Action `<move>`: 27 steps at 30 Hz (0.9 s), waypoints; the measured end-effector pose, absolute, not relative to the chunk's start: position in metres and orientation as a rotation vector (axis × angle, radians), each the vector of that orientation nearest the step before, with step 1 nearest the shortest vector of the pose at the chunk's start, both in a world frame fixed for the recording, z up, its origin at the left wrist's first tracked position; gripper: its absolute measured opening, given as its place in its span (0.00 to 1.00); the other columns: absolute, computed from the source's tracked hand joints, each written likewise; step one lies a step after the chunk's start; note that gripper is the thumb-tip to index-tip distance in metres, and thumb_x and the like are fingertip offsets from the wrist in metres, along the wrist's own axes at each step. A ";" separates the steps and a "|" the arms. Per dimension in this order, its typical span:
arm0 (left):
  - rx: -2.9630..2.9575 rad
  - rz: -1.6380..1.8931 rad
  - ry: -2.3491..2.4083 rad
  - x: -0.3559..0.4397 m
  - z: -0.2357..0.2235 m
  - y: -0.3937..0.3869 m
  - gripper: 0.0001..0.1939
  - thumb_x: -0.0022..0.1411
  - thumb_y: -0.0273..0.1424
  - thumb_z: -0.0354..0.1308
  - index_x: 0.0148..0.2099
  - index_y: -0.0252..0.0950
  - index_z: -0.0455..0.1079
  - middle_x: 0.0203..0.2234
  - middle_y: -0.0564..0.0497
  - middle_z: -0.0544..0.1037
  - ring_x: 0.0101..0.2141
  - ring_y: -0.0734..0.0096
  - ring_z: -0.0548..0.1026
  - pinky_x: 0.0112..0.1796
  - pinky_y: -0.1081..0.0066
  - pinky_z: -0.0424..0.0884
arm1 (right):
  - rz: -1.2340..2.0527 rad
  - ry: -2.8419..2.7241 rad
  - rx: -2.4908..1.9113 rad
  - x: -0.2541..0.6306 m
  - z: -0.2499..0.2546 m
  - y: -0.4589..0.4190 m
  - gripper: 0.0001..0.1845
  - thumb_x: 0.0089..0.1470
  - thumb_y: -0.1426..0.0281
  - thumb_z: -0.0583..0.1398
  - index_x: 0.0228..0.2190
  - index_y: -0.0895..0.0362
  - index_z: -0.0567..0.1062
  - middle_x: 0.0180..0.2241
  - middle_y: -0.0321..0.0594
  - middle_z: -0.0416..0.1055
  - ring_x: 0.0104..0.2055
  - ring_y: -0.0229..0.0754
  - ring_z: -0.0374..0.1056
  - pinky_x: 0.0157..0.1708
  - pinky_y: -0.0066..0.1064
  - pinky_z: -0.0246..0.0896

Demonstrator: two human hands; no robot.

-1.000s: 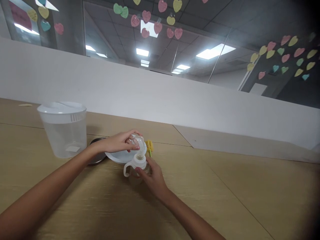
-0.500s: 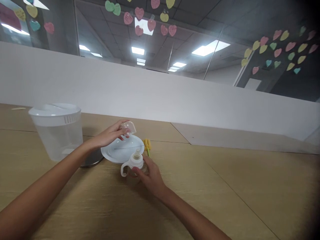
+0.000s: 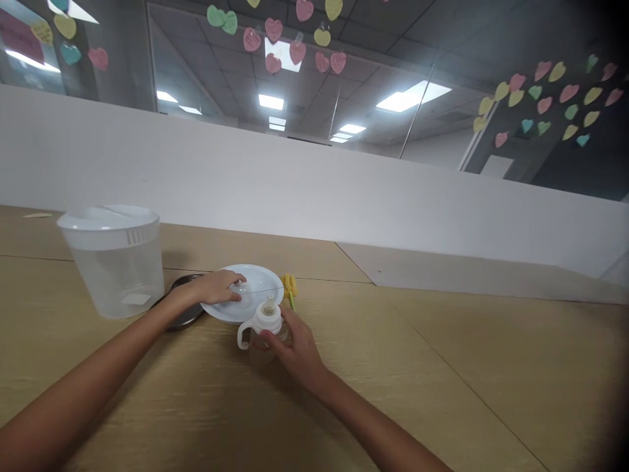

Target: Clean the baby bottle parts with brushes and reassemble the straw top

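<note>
A small baby bottle (image 3: 265,326) with white handles and a bare teat stands on the wooden table (image 3: 442,380). My right hand (image 3: 291,346) is wrapped round its body. My left hand (image 3: 216,288) rests on the white plate (image 3: 263,278) just behind the bottle, fingers closed over the clear dome cap (image 3: 240,290), which sits on the plate.
A clear lidded plastic pitcher (image 3: 114,259) stands at the left. A dark round lid or dish (image 3: 183,313) lies under the plate's left edge. A yellow brush (image 3: 291,287) lies to the right of the plate. A white partition wall (image 3: 314,196) runs behind the table.
My left hand lifted the clear cap off the bottle, carried it up and back, then lowered it onto the white plate. My right hand stayed on the bottle.
</note>
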State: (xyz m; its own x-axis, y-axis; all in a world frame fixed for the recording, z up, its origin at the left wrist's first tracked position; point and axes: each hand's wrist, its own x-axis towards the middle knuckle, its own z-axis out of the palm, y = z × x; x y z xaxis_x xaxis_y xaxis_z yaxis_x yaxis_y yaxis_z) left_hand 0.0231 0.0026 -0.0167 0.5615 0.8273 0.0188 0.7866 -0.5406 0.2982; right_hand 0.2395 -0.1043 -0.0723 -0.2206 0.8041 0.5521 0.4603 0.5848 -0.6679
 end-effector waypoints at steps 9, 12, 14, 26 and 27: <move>2.564 0.213 1.404 0.031 -0.027 0.005 0.30 0.53 0.43 0.55 0.55 0.33 0.64 0.49 0.40 0.72 0.48 0.56 0.70 0.47 0.65 0.63 | 0.467 -1.877 -1.039 0.240 -0.076 -0.102 0.21 0.53 0.60 0.59 0.48 0.55 0.69 0.46 0.43 0.70 0.47 0.46 0.65 0.47 0.37 0.59; 2.578 0.207 1.423 0.027 -0.017 0.000 0.33 0.49 0.39 0.59 0.57 0.35 0.62 0.51 0.41 0.70 0.51 0.55 0.68 0.49 0.64 0.62 | 0.464 -1.886 -1.036 0.241 -0.074 -0.104 0.20 0.53 0.60 0.59 0.47 0.55 0.69 0.45 0.43 0.71 0.45 0.45 0.66 0.45 0.36 0.60; 2.638 0.323 1.434 0.025 0.000 -0.011 0.32 0.49 0.37 0.60 0.57 0.36 0.62 0.53 0.41 0.69 0.53 0.53 0.65 0.52 0.63 0.59 | 0.451 -1.885 -1.037 0.240 -0.072 -0.105 0.20 0.53 0.60 0.59 0.46 0.56 0.69 0.44 0.43 0.71 0.45 0.45 0.66 0.44 0.35 0.60; 2.640 0.480 0.870 0.072 0.026 -0.081 0.16 0.59 0.40 0.53 0.47 0.43 0.71 0.42 0.53 0.75 0.41 0.66 0.71 0.40 0.72 0.63 | 0.439 -1.861 -0.997 0.239 -0.074 -0.104 0.22 0.52 0.64 0.59 0.49 0.54 0.68 0.45 0.42 0.71 0.47 0.46 0.66 0.47 0.38 0.60; 2.656 0.477 0.855 0.073 0.024 -0.079 0.13 0.59 0.38 0.53 0.44 0.43 0.72 0.39 0.54 0.76 0.39 0.66 0.71 0.39 0.72 0.63 | 0.440 -1.859 -1.001 0.239 -0.074 -0.104 0.23 0.51 0.64 0.60 0.50 0.54 0.67 0.45 0.43 0.71 0.48 0.46 0.66 0.47 0.38 0.60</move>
State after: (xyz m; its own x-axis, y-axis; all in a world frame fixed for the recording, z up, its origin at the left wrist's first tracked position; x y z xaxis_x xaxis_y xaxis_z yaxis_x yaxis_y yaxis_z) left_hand 0.0732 -0.0789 0.0241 0.7665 0.6048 0.2161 0.5018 -0.7740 0.3862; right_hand 0.2389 -0.1036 -0.0738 -0.2184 0.7913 0.5711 0.4516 0.6008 -0.6597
